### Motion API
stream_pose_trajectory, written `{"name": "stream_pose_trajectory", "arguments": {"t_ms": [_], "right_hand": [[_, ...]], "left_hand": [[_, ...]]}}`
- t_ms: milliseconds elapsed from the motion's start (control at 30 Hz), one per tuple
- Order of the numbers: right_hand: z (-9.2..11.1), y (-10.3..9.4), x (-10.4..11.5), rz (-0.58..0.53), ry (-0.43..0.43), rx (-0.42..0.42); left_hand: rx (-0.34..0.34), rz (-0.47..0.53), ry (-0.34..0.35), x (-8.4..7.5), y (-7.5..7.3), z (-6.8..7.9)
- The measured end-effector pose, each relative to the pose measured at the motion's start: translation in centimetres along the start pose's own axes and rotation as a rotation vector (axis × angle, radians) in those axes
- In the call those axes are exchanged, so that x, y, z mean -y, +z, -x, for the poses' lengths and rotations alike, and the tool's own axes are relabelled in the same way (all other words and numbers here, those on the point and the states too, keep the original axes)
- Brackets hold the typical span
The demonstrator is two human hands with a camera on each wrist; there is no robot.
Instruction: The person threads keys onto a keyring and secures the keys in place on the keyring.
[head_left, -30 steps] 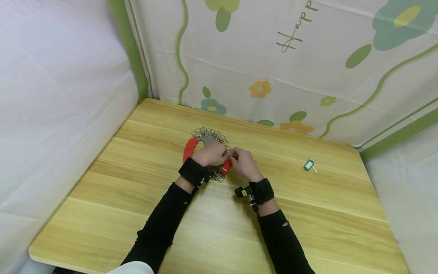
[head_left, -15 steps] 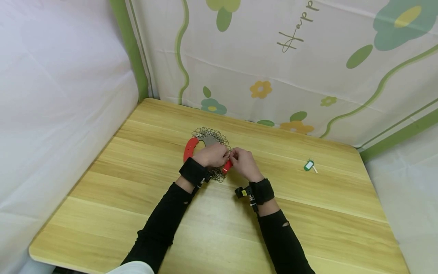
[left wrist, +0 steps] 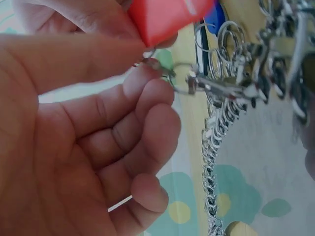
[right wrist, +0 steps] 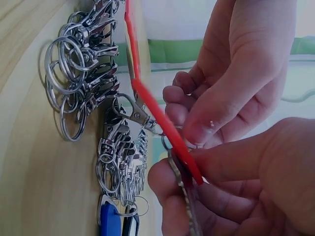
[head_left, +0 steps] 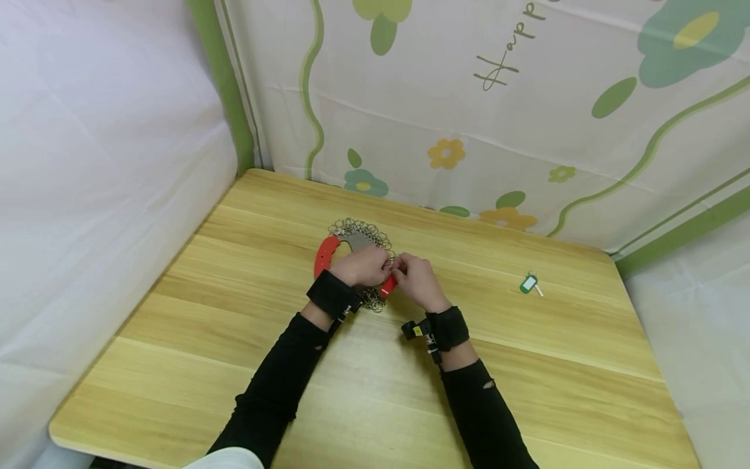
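Note:
A large key holder with a red grip point(head_left: 325, 255) and several metal clips and rings point(head_left: 359, 228) lies on the table. My left hand point(head_left: 362, 264) reaches over it; in the left wrist view its thumb and index finger pinch a small metal key ring point(left wrist: 150, 54) linked to a clip point(left wrist: 209, 86). Right beside it, my right hand point(head_left: 419, 279) pinches a red key tag point(right wrist: 167, 125) with a key point(right wrist: 183, 189) along it. The tag's ring sits at the left fingertips. Part of the holder is hidden under my left hand.
A green key tag point(head_left: 528, 283) with a small key lies apart on the right of the wooden table point(head_left: 556, 365). A blue key tag point(right wrist: 110, 219) hangs among the holder's clips. A flowered curtain point(head_left: 410, 104) stands behind the table.

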State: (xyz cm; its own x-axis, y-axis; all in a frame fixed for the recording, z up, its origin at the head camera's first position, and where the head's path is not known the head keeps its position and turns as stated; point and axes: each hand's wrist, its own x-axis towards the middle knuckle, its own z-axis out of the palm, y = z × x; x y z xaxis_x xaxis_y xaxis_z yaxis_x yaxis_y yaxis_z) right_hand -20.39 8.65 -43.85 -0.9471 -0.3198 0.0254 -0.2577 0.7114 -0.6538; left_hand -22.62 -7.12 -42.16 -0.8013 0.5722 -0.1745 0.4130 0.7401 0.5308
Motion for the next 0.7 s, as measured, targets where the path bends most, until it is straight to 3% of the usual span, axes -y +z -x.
{"name": "stream_pose_trajectory", "arguments": {"t_ms": [233, 700], "right_hand": [[-0.16, 0.07, -0.34, -0.025, 0.063, -0.004], [-0.05, -0.12, -0.1, -0.014, 0.053, 0.017]], "left_hand": [[0.003, -0.013, 0.036, 0.12, -0.01, -0.08], [0.024, -0.053, 0.021, -0.15, 0.01, -0.02]]}}
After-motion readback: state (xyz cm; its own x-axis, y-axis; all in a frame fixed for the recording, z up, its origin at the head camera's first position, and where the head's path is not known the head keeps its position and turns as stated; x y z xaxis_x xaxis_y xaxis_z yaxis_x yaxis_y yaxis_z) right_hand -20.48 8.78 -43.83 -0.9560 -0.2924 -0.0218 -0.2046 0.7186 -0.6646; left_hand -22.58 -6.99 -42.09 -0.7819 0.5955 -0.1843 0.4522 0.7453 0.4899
